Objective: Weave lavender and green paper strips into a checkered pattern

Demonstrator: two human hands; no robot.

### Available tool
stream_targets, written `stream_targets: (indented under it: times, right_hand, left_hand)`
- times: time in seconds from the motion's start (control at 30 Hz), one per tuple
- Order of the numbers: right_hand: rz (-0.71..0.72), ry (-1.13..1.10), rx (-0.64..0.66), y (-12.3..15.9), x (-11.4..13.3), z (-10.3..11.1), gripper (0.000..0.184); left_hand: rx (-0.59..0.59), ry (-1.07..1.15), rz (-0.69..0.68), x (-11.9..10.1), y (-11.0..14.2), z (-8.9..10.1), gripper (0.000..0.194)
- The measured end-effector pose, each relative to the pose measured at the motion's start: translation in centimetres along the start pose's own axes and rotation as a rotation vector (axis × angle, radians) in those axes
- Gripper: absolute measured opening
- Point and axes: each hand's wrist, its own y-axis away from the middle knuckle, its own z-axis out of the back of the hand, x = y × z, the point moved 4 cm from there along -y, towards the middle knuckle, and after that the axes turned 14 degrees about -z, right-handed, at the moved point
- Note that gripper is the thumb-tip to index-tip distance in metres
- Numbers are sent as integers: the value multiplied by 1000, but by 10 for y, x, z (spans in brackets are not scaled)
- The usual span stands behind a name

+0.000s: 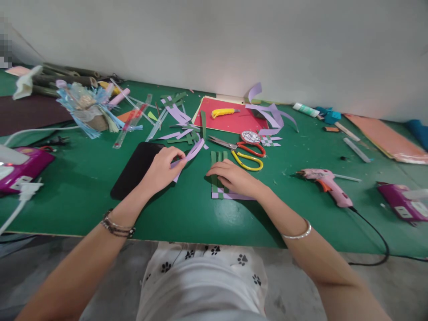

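My left hand (pixel 164 166) is closed with a pinch on a purple paper strip (pixel 195 150), which points up and to the right. Beneath that arm lies a black phone-like slab (pixel 135 169). My right hand (pixel 236 176) rests over a small weave of green and purple paper strips (pixel 218 195), its fingers stretched out and covering much of it. Green strip ends (pixel 214 157) stick out beyond the fingers. Just behind this hand are scissors (pixel 245 147) with red and yellow handles, their blades pointing left.
At the back, a yellow utility knife (pixel 223 113) lies on red paper (pixel 214 122). Loose purple strips (pixel 272 117) curl beside it. A pink glue gun (pixel 329 183) is at right, its cord over the front edge. Purple power strips (pixel 30 167) and bamboo pieces (pixel 67 80) are at left.
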Motion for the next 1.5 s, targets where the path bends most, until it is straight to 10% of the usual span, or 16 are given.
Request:
stream_targets:
  times: [0.27,0.53,0.77,0.97,1.27,1.5]
  right_hand:
    - [-103,-104,-174,-1,-7,10,31]
    - [-185,-415,-126,1,3,9,57]
    - [-243,-674,-285,-6,3,16,71]
    - [-226,-879,-372,-17,7,40,25]
    - [-224,-978,184,-12,13,30,26]
    - [-231,-875,433,-13,17,17,19]
  left_hand:
    - [139,361,142,-1,0,-5,26]
    - [310,591,-10,-29,0,-4,20]
    - [231,564,-206,-62,-15,13,19]
    - [203,532,-266,-72,-24,24,23]
    - [178,-87,-528,-63,-13,24,35]
    - [278,-169,-374,-43,2,-2,49]
